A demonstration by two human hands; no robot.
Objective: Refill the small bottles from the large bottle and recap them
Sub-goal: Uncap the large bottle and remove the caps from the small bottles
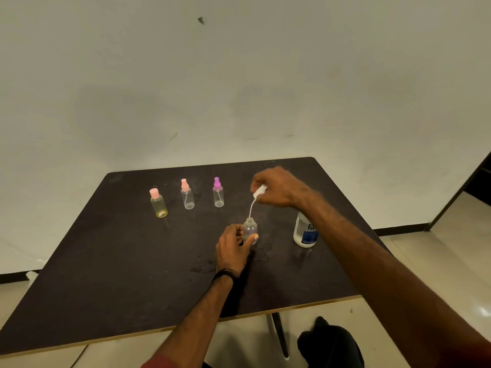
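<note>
Head view: a clear bottle (250, 229) is gripped upright on the table (111, 264) by the left hand (233, 248); its white sprayer (259, 192), tube at the neck, is pinched above by the right hand (279, 188). The large bottle (305, 231) stands just right.

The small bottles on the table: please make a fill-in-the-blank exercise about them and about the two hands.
1. The left hand steadies a clear small bottle that has no ____ on it.
2. The right hand holds a white spray top whose thin ____ hangs down to the bottle's neck.
3. The bottle with yellowish liquid wears a ____ cap.
4. The large bottle stands under the ____ forearm.

Missing words: cap; tube; pink; right
</note>
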